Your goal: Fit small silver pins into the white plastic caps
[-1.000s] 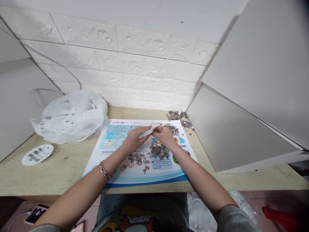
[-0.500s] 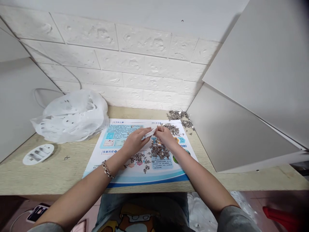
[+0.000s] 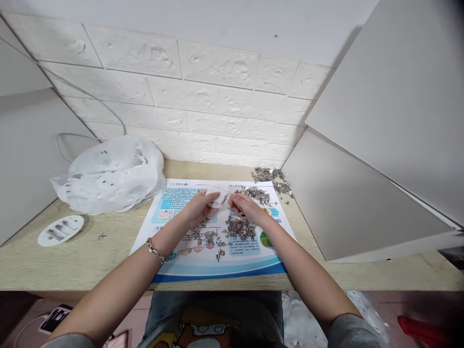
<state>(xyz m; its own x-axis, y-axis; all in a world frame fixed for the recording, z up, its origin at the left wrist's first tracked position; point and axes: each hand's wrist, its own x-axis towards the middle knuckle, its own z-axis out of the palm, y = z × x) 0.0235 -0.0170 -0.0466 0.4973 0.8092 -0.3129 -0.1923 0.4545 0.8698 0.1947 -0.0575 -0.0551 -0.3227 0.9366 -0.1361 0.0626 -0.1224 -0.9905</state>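
Over the printed sheet (image 3: 224, 269), my left hand (image 3: 198, 209) grips a white oval plastic piece (image 3: 217, 195), its thumb lying across the face. Close to the piece's right edge is my right hand (image 3: 246, 208), fingers bent and pinched together; what they hold, if anything, is too small to make out. Below my right hand lies a dense heap of small metal parts (image 3: 239, 228). A looser scatter of metal parts (image 3: 206, 237) sits to its left, and another pile (image 3: 257, 194) is behind my right hand.
A white plastic bag (image 3: 108, 176) stands at the back left. Before it lie a white oval piece with metal strips (image 3: 61, 230) and one loose metal part (image 3: 102, 236). More metal parts (image 3: 270, 175) are at the back right, beside a pale panel (image 3: 337, 203). A brick-patterned wall (image 3: 199, 113) rises behind.
The white piece has turned from nearly edge-on to showing its flat face. My left hand has shifted slightly left and rotated, and my right hand has come down a little, apart from it.
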